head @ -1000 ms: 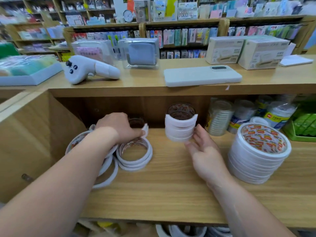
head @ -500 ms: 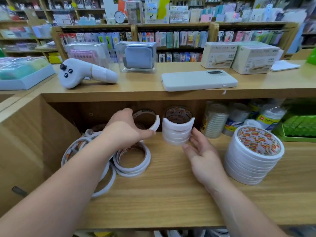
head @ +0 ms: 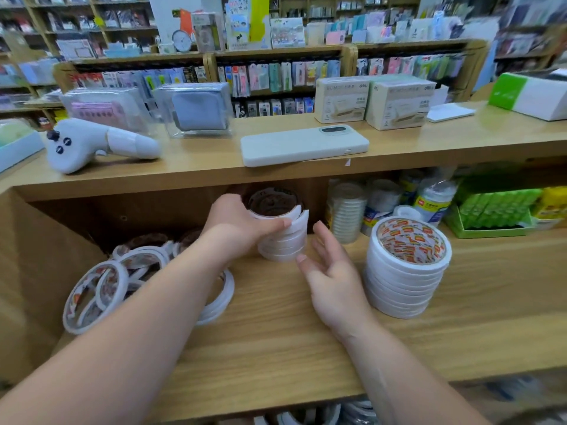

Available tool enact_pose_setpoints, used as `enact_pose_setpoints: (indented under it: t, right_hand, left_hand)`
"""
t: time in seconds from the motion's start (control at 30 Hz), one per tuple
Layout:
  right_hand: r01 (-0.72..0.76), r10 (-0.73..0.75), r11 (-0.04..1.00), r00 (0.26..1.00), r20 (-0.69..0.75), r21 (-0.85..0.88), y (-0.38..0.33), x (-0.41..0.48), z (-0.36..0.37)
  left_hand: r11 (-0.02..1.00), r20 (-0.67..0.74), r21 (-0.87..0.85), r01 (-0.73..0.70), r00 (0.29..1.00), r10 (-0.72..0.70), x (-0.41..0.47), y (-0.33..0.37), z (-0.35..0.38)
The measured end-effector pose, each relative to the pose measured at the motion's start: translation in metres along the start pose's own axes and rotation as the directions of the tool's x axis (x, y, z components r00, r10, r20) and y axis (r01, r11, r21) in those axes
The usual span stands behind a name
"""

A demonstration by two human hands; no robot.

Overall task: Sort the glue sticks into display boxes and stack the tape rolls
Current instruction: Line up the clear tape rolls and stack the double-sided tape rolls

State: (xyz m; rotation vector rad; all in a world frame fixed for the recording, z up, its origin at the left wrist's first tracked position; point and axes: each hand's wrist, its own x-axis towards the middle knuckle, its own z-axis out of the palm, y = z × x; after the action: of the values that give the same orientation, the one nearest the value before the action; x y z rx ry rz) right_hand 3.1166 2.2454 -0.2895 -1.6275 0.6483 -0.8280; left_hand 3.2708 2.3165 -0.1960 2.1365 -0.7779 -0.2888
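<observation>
White double-sided tape rolls fill the head view, spread along a wooden shelf (head: 276, 338) under the table (head: 445, 142). At the centre of the frame stands a small stack (head: 283, 243) of narrow rolls. The left hand (head: 236, 225) is curled round its upper part, thumb across the front. The top roll (head: 299, 216) sits skewed, overhanging the rolls below toward the right of the frame. The right hand (head: 333, 271) is open, fingers spread, just beside the stack at its lower right; whether a fingertip touches the bottom roll cannot be told.

At the right of the frame a taller stack of wider rolls (head: 405, 271) stands squared. At the lower left, loose rolls (head: 119, 277) lie in a jumble, some tilted on edge, partly hidden by the left forearm. A green display box (head: 491, 225) at the far right holds green sticks, probably the glue sticks, too blurred to be sure. A phone (head: 303, 145) and a white controller (head: 92, 145) lie on the table above.

The step in hand looks like seating a roll on the small stack. To do it well, the left hand should nudge the skewed roll toward the left of the frame until its rim lines up. Meanwhile the right palm should brace the opposite side so the column does not slide or topple toward the back of the shelf. Gentle pressure from both sides should square every layer before release.
</observation>
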Motion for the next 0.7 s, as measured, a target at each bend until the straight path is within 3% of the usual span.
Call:
enact_pose_setpoints:
  t: [0.2, 0.37, 0.57, 0.7]
  right_hand:
    - [0.037, -0.036, 0.999, 0.998, 0.053, -0.021, -0.003, -0.001, 0.0]
    - [0.046, -0.044, 0.999, 0.995, 0.094, -0.02, -0.007, 0.002, 0.002]
    - [0.044, -0.034, 0.996, 0.993, 0.117, -0.082, -0.007, 0.01, 0.004]
    - [0.041, -0.03, 0.995, 0.991, 0.129, -0.089, -0.007, 0.009, 0.0]
  left_hand:
    - [1.0, -0.064, 0.001, -0.016, 0.998, 0.016, -0.011, -0.011, 0.009]
    - [0.975, -0.073, -0.222, 0.0, 0.997, -0.017, -0.021, -0.029, 0.017]
    - [0.996, -0.1, -0.09, -0.017, 0.995, 0.008, -0.011, -0.023, 0.018]
    - [0.994, -0.081, -0.098, -0.045, 0.996, 0.037, -0.015, -0.028, 0.023]
